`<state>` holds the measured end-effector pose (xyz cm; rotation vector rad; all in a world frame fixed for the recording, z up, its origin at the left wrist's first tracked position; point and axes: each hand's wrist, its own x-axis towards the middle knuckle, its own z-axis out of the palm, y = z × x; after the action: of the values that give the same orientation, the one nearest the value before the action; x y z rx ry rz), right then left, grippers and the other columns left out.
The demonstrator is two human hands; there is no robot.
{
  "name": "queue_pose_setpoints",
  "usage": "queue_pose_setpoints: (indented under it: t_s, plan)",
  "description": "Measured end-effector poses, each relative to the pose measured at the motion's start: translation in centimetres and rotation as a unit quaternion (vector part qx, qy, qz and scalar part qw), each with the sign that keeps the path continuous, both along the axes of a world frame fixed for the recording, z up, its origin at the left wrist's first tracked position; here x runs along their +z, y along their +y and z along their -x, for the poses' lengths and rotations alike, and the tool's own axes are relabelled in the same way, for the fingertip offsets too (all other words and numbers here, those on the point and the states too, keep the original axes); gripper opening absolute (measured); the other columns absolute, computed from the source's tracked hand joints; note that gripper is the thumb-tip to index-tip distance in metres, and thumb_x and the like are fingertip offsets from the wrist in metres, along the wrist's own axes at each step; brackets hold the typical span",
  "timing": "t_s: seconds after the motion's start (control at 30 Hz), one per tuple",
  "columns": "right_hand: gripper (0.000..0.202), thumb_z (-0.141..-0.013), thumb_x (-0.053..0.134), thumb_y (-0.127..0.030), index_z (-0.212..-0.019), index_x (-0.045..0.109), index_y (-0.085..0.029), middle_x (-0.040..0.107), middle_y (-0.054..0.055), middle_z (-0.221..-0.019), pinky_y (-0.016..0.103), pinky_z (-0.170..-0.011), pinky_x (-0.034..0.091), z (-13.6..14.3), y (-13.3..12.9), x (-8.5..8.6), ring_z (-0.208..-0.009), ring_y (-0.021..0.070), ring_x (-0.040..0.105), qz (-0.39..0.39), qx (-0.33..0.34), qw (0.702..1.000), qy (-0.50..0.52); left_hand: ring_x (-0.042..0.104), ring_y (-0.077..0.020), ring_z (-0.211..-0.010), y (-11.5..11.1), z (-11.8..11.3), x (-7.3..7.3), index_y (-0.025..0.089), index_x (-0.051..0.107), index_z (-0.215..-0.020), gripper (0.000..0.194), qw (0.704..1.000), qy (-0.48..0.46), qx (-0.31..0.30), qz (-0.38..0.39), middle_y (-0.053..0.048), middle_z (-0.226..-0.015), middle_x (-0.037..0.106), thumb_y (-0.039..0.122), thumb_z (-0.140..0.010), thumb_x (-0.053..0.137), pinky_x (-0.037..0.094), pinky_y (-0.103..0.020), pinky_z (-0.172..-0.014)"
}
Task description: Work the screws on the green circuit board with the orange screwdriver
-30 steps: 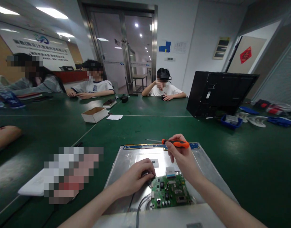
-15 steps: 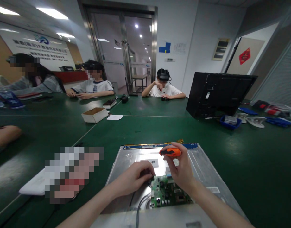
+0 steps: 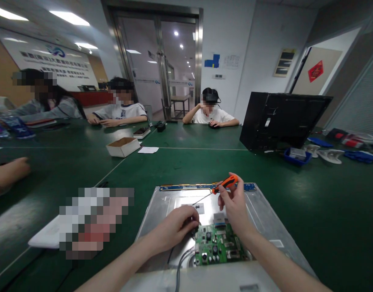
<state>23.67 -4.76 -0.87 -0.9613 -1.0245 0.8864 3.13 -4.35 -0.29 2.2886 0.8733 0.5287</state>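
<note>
1. While the right hand pinches the screwdriver between thumb and fingers, the tool slants above the metal panel, its shaft pointing down toward the left hand; whether the tip touches anything cannot be told.
2. The screwdriver has a thick, rounded handle, bright orange with black inlays, like moulded plastic; the shaft is slim, straight and grey.
3. The left hand is curled, thumb and fingertips drawn together at the upper left corner of the circuit board; what it pinches there, if anything, is hidden.
4. The circuit board lies on the near part of the panel, a flat green rectangle crowded with black chips, pale sockets and short silvery cylinders.
5. A flat white ribbon meets its far edge, and grey cables curve smoothly by its left side.
6. The panel is silvery sheet metal with pressed ridges and a glossy glare; a narrow blue strip runs along its far edge.
7. Beneath it spreads the smooth, dark green table.
</note>
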Motion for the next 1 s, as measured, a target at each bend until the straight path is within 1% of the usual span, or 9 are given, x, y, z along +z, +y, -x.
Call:
queue_pose_setpoints:
  t_s: [0.13, 0.27, 0.37, 0.43, 0.6, 0.73, 0.9, 1.0]
  plan:
    - [0.053, -0.089, 0.068, -0.046, -0.127, 0.035, -0.028, 0.061, -0.002, -0.089, 0.020, -0.035, 0.042, 0.4, 0.0, -0.6, -0.044, 0.0081, 0.052, 0.002, 0.007, 1.000, -0.009, 0.055, -0.0209, -0.088, 0.0, -0.3, -0.6, 0.019, 0.057, -0.088, 0.013, 0.999, 0.006, -0.005, -0.035, -0.006, -0.093, 0.062, 0.011, -0.093, 0.048, 0.044, -0.031, -0.076]
    - [0.052, -0.089, 0.068, -0.044, -0.127, 0.035, -0.028, 0.060, -0.003, -0.086, 0.020, -0.034, 0.041, 0.4, 0.0, -0.7, -0.043, 0.0081, 0.051, 0.001, 0.005, 1.000, -0.015, 0.054, -0.0210, -0.090, -0.1, -0.4, -0.6, 0.019, 0.058, -0.088, 0.011, 0.998, 0.034, -0.014, -0.051, -0.006, -0.096, 0.061, 0.010, -0.091, 0.052, 0.043, -0.030, -0.076]
    - [0.053, -0.089, 0.068, -0.044, -0.127, 0.035, -0.028, 0.060, -0.004, -0.085, 0.020, -0.035, 0.041, 0.4, 0.0, -0.6, -0.043, 0.0080, 0.051, 0.002, 0.006, 1.000, -0.015, 0.054, -0.0220, -0.090, -0.2, -0.4, -0.5, 0.019, 0.058, -0.089, 0.007, 0.997, 0.051, -0.007, -0.065, -0.006, -0.096, 0.061, 0.012, -0.091, 0.057, 0.042, -0.031, -0.076]
    - [0.054, -0.089, 0.068, -0.043, -0.128, 0.035, -0.028, 0.060, -0.004, -0.086, 0.020, -0.035, 0.042, 0.4, 0.0, -0.6, -0.043, 0.0081, 0.052, 0.002, 0.009, 1.000, -0.012, 0.054, -0.0228, -0.091, -0.2, -0.3, -0.4, 0.019, 0.060, -0.091, 0.007, 0.996, 0.055, -0.011, -0.069, -0.007, -0.097, 0.061, 0.013, -0.091, 0.056, 0.042, -0.032, -0.077]
    - [0.057, -0.087, 0.070, -0.043, -0.129, 0.034, -0.028, 0.061, -0.003, -0.088, 0.020, -0.036, 0.042, 0.3, 0.0, -0.5, -0.043, 0.0080, 0.051, 0.005, 0.011, 1.000, -0.009, 0.055, -0.0230, -0.093, -0.2, 0.0, 0.0, 0.019, 0.062, -0.092, 0.010, 0.997, 0.043, -0.017, -0.054, -0.007, -0.099, 0.062, 0.014, -0.091, 0.054, 0.044, -0.033, -0.079]
    - [0.059, -0.087, 0.070, -0.044, -0.129, 0.033, -0.028, 0.061, -0.004, -0.086, 0.020, -0.036, 0.041, 0.3, -0.2, 0.1, -0.044, 0.0084, 0.051, 0.001, -0.001, 1.000, -0.011, 0.055, -0.0224, -0.093, -0.3, 0.1, 0.1, 0.019, 0.062, -0.090, 0.012, 0.998, 0.031, -0.016, -0.042, -0.007, -0.098, 0.062, 0.015, -0.092, 0.051, 0.045, -0.033, -0.080]
    - [0.063, -0.085, 0.072, -0.047, -0.129, 0.032, -0.028, 0.059, -0.005, -0.079, 0.021, -0.036, 0.041, 0.2, -0.4, 1.0, -0.044, 0.0101, 0.051, 0.014, -0.031, 0.999, 0.000, 0.056, -0.0215, -0.090, 0.0, 0.0, -0.1, 0.019, 0.063, -0.087, 0.008, 1.000, 0.022, -0.008, -0.018, -0.005, -0.093, 0.062, 0.015, -0.090, 0.057, 0.044, -0.032, -0.080]
    - [0.064, -0.085, 0.071, -0.047, -0.130, 0.030, -0.028, 0.057, -0.006, -0.076, 0.021, -0.036, 0.039, 0.0, -0.3, 1.2, -0.043, 0.0102, 0.050, 0.013, -0.034, 0.999, 0.004, 0.057, -0.0209, -0.089, 0.1, -0.1, 0.0, 0.019, 0.065, -0.086, 0.007, 1.000, 0.020, -0.005, -0.006, -0.004, -0.091, 0.063, 0.016, -0.089, 0.059, 0.043, -0.031, -0.080]
